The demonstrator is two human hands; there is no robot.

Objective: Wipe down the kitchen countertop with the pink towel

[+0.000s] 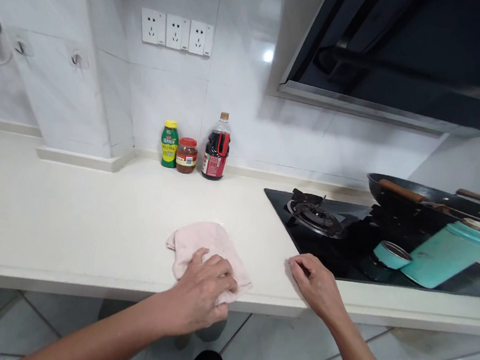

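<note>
A folded pale pink cloth (204,242) lies on the white countertop near its front edge. My left hand (206,286) rests on the cloth's front part, with its fingers bent and gripping the fabric. Further right, my right hand (313,281) is at the counter beside the front left edge of the black gas stove. Its fingers are curled in, thumb against the index finger, and nothing shows between them.
Against the back wall stand a green bottle with a yellow cap (169,144), a red-lidded jar (186,155) and a dark sauce bottle (216,148). The stove (350,256) holds a wok (411,202), a turquoise flask (448,256) and its cup (391,255). A range hood (410,55) overhangs it.
</note>
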